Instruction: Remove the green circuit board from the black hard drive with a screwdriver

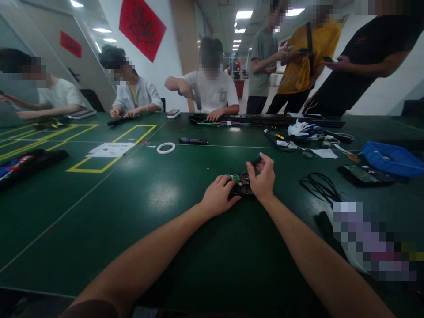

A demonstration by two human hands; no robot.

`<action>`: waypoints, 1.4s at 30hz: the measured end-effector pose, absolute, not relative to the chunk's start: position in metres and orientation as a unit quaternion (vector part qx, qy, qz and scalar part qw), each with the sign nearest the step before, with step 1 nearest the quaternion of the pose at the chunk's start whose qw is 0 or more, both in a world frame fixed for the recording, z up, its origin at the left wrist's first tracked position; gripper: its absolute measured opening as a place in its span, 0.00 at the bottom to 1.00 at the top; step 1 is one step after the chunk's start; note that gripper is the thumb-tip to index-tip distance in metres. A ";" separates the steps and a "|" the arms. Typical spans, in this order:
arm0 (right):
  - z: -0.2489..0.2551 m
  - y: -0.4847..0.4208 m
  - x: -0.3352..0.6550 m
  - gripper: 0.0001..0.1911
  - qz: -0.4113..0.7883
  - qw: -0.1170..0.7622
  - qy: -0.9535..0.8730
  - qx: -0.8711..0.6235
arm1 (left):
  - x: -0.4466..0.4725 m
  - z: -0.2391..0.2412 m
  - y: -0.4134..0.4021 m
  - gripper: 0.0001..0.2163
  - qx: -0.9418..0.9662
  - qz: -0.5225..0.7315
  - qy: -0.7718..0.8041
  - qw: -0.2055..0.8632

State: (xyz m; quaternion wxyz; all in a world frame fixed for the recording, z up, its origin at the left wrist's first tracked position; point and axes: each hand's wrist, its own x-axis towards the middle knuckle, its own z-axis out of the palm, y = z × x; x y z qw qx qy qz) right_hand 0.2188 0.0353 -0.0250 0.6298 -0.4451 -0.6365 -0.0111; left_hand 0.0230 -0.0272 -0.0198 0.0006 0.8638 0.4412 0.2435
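Just in front of me on the green table lies a small black electronic device (243,189), its inside exposed. A green circuit board (236,178) shows at its upper left. My left hand (217,196) grips the device's left side, thumb along the near edge and fingers at the far edge. Pinched in my right hand (264,179) is a screwdriver (255,161) with a dark handle. Its thin shaft slants down to the left toward the circuit board; whether the tip touches is too small to tell.
A roll of white tape (166,148) and a dark pen-shaped tool (193,141) lie farther out. To the right are a coiled black cable (319,185), another circuit board (366,175) and a blue tray (394,158). Opposite, a person (212,90) holds a power driver (196,95) over a long black part.
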 end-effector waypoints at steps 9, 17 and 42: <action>-0.024 0.032 0.217 0.28 0.059 0.636 -0.658 -0.399 | 0.023 -0.019 -0.028 0.23 0.865 0.237 0.443 0.004; -0.023 0.031 0.219 0.30 0.032 0.619 -0.652 -0.436 | 0.023 -0.021 -0.027 0.23 0.865 0.241 0.440 0.002; -0.017 0.028 0.219 0.28 0.078 0.630 -0.657 -0.407 | 0.023 -0.019 -0.028 0.23 0.865 0.237 0.441 -0.001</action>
